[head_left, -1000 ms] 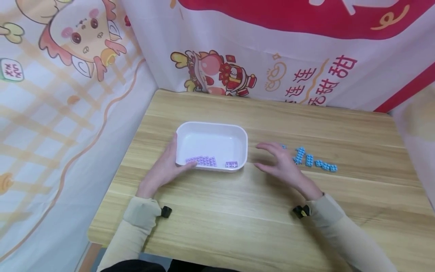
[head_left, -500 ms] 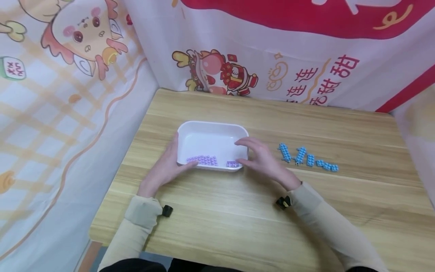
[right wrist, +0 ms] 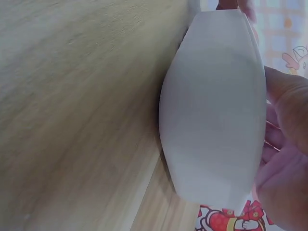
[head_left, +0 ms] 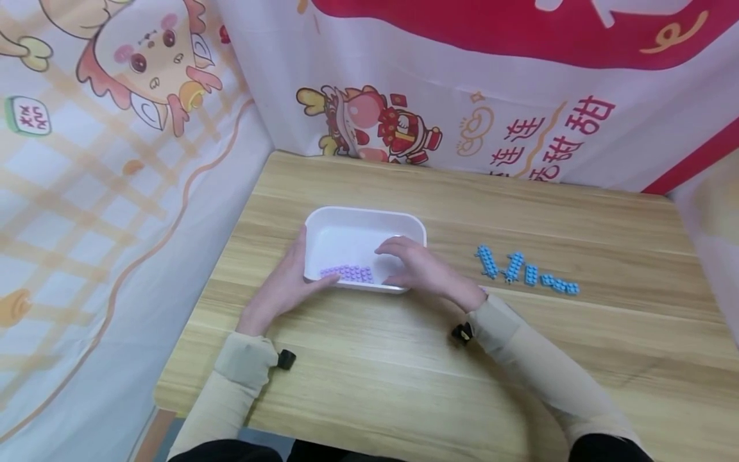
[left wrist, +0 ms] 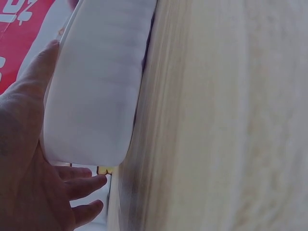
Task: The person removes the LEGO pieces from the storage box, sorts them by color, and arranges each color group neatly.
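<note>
A white plastic tub (head_left: 360, 217) sits on the wooden table. My left hand (head_left: 283, 282) holds its left end, thumb over the front rim and fingers along the outer side. In the left wrist view, the left hand (left wrist: 38, 144) spreads its fingers past the tub's corner. Purple toy building bricks (head_left: 352, 274) lie along the tub's front inner edge. My right hand (head_left: 424, 266) reaches over the tub's right end, thumb and fingers apart inside it. The right wrist view shows the outer wall of the tub (right wrist: 211, 110) with the right hand (right wrist: 286, 144) over its rim.
Several blue toy building bricks (head_left: 514, 267) lie in a loose row on the table (head_left: 369, 359) to the right of the tub. A printed cloth (head_left: 439, 70) hangs behind the table, and another (head_left: 144, 212) along its left side.
My right hand has moved left from beside the blue bricks to over and into the tub, now hiding the small purple piece at its right end. The left hand stays at the tub.
</note>
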The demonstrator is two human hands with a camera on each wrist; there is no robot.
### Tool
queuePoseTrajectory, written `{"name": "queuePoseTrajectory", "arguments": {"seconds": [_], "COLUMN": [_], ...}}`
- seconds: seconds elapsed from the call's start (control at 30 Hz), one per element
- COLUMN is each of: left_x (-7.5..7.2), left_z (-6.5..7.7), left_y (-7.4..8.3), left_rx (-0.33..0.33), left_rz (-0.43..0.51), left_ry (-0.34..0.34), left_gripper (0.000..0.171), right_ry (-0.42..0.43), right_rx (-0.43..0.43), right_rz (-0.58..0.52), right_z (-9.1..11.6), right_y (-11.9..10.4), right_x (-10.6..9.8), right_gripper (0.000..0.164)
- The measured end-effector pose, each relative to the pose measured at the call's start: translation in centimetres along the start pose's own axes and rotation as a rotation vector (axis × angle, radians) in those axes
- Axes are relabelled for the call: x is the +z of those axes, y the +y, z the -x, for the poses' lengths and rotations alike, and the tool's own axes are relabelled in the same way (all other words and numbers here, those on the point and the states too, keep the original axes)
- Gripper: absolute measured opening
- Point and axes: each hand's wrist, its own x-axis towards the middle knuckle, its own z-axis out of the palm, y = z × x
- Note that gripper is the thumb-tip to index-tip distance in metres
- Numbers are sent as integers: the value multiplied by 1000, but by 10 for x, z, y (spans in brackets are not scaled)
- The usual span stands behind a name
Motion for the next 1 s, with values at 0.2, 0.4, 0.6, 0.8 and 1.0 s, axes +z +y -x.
{"name": "queuePoseTrajectory", "arguments": {"seconds": [0.2, 0.4, 0.6, 0.8, 1.0], "left_x": [-1, -1, -1, -1, 0], "left_z": [0, 0, 1, 1, 1], "left_y": [1, 1, 0, 1, 0], "left_rx": [-10, 0, -4, -1, 7], "left_rz": [-20, -13, -17, -14, -7], "left_ry": [-5, -6, -4, -2, 5], "left_gripper": [142, 143, 142, 141, 140], "right_ry": [-67, -88, -102, -94, -88], "right_rx": [-69, -69, -51, -63, -25], "right_rz": [116, 204, 255, 274, 241], "right_z": [-16, -28, -36, -42, -44], "right_y": [-1, -1, -3, 1, 5], "right_x": [5, 12, 17, 23, 26], "right_gripper": [54, 56, 51, 39, 40]}}
